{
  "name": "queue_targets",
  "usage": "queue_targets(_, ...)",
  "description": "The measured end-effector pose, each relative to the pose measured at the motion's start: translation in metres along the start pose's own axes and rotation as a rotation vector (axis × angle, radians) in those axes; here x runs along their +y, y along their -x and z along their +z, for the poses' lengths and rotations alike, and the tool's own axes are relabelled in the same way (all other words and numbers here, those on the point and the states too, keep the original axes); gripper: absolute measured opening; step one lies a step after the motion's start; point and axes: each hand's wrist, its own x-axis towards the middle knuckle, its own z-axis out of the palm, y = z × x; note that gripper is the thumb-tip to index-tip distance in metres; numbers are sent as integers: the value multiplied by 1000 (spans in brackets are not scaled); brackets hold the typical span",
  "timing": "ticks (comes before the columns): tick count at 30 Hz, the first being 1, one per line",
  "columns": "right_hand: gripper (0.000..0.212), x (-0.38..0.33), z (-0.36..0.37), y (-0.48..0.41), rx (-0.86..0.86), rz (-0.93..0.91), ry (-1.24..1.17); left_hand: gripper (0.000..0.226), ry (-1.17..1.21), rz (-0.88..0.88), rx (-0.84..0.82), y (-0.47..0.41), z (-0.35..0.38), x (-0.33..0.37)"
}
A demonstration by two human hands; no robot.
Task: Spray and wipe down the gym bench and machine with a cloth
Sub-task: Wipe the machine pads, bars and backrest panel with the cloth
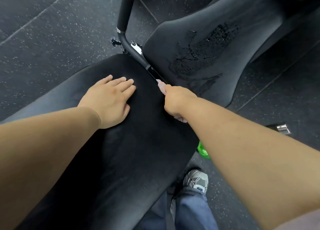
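A black padded bench back pad (121, 152) runs from the lower left toward the centre. Beyond a narrow gap lies the seat pad (233, 60), with a patch of cracked, peeling vinyl (199, 53). My left hand (110, 100) rests flat on the back pad near its far end, fingers spread. My right hand (176, 100) is closed around a pink cloth (161, 86), pressing it into the gap between the two pads. Cloth ends show above and below my fist. A green spray bottle (203, 151) peeks out on the floor under my right forearm.
A black metal frame tube (124, 13) with a foam grip rises from the gap toward the top. Speckled rubber floor (52, 31) surrounds the bench. A chrome dumbbell end (283, 128) lies at right. My grey shoe (196, 179) and jeans stand right of the bench.
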Motion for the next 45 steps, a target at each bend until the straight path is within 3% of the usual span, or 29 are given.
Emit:
queue_targets(7,118,29,24,18,-23,34,-9,57,35,-88,64,0,6,17)
queue_targets(14,86,46,33,37,-11,98,73,56,62,-83,91,0,9,19)
queue_targets(19,74,58,47,45,0,169,84,54,110,-147,96,1,5,30)
queue_targets(23,52,83,79,70,-30,242,-66,50,253,-142,124,11,10,63)
queue_targets(26,24,82,84,80,127,261,-320,45,430,-172,171,22,6,78)
queue_targets(28,12,70,66,85,263,221,-512,48,727,-256,170,23,-9,89)
queue_targets(30,14,50,38,87,311,116,-691,64,1064,-309,95,20,-26,95)
queue_targets(33,16,30,0,80,270,-93,-639,88,1346,-241,65,6,-39,101)
queue_targets(35,15,29,-20,68,273,-188,-530,78,1339,-241,120,-5,-42,103)
queue_targets(39,9,42,-40,45,278,-357,-353,21,1219,-486,329,-30,-49,111)
queue_targets(43,26,67,-60,39,355,-397,-286,18,1249,-669,326,-38,-61,129)
queue_targets(45,25,80,-72,43,335,-440,-191,22,1283,-796,298,-31,-62,141)
